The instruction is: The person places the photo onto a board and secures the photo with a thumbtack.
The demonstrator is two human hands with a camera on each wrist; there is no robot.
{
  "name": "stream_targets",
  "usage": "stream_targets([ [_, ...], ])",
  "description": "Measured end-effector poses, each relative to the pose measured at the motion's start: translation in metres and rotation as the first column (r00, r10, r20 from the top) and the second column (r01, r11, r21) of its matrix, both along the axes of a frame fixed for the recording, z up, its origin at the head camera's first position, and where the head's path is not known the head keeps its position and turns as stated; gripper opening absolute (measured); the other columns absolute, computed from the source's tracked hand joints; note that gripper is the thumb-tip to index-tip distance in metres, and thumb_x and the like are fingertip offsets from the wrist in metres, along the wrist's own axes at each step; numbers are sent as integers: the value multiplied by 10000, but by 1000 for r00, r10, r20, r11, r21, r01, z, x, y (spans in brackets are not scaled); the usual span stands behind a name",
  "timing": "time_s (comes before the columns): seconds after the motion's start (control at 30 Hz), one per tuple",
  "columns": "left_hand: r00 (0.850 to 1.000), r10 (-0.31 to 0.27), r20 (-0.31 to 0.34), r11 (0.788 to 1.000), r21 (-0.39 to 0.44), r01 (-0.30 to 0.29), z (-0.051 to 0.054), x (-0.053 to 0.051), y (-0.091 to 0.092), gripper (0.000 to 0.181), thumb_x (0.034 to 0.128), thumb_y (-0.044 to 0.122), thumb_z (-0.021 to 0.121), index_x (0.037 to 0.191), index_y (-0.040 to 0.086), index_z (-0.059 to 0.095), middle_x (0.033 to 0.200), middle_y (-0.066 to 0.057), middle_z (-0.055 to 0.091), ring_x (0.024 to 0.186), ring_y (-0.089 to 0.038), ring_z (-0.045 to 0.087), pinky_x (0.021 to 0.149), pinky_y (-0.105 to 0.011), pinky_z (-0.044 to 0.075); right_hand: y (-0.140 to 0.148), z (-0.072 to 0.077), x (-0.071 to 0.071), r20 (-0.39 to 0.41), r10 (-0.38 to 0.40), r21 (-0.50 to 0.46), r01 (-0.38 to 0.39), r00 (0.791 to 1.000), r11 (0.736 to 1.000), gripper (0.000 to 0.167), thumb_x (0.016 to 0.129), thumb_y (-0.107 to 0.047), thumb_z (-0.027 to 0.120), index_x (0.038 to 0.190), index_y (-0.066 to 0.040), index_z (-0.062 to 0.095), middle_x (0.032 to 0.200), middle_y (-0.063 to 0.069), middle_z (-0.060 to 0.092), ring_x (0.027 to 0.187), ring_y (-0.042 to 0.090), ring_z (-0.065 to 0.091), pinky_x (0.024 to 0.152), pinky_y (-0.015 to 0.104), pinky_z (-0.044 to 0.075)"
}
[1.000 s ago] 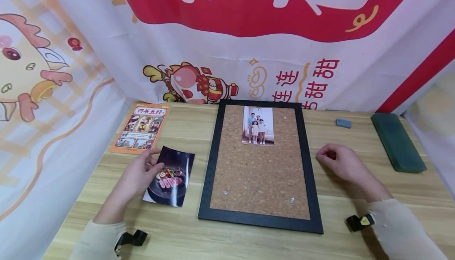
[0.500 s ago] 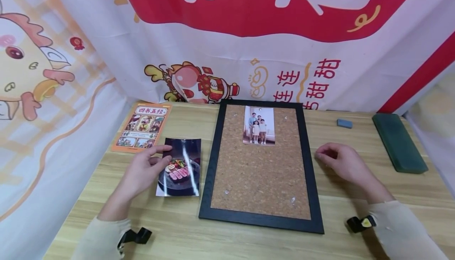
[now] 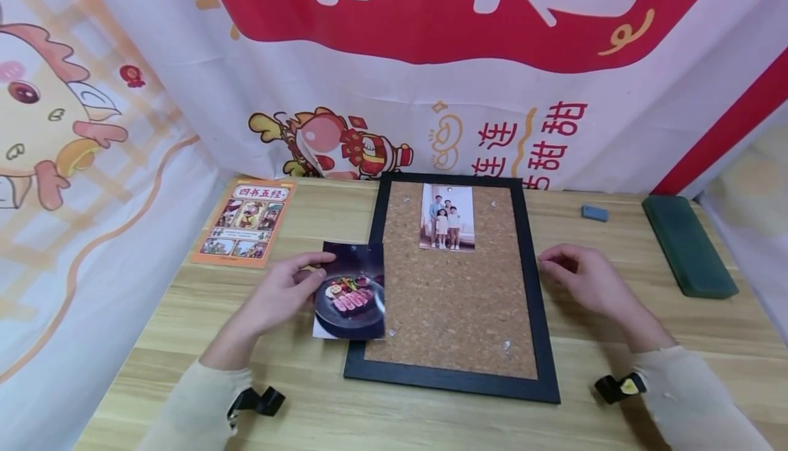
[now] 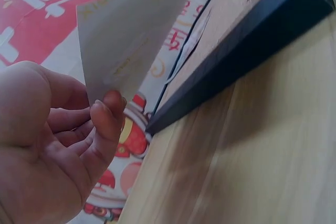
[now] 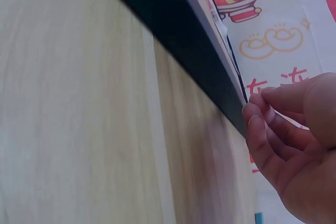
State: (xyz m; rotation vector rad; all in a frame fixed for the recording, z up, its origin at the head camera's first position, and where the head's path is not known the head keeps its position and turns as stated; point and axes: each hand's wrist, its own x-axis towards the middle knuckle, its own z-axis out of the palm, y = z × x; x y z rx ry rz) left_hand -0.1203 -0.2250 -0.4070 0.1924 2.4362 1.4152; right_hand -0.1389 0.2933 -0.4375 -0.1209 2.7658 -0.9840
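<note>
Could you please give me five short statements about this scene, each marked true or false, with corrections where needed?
1. The left hand holds the food photo. True.
2. The family photo is on the lower half of the board. False: it is on the upper part.
3. In the head view, the food photo covers part of the board's left edge. True.
4. The right hand grips the green block. False: it is apart from that block, by the board's right edge.
5. The orange booklet lies to the right of the board. False: it lies to the left.
</note>
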Motion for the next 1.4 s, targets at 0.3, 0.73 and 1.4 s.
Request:
stream_targets([
  [0.3, 993, -98, -66, 995, -19, 97, -10, -10, 28, 398, 1090, 138, 613, 1483, 82, 624, 1098, -160, 703, 764, -262, 667, 599, -313, 568, -14, 7, 0, 10, 13, -98, -12, 1000, 995, 228, 1110, -217, 626, 1254, -85, 744, 1080, 106, 753, 890, 199, 650, 695, 259, 559],
  [0.73, 972, -223, -68, 974, -63, 219, -16, -18, 72, 404, 1085, 146, 618, 1486, 99, 626, 1048, -85, 702, 861, -185, 646, 699, -293, 563, -41, 10, -5, 18, 76, -208, -70, 997, 976, 202, 1094, -155, 645, 1237, -51, 743, 1035, 112, 759, 856, 204, 674, 715, 277, 593],
  [1.4, 935, -341, -94, 936, -122, 329, -30, -25, 116, 403, 1067, 96, 645, 1469, 72, 635, 1097, -70, 675, 832, -89, 632, 728, -249, 550, -81, 4, -14, -4, 125, -251, -122, 992, 960, 148, 1062, -105, 675, 1170, -62, 767, 961, 100, 758, 781, 202, 679, 635, 290, 573],
])
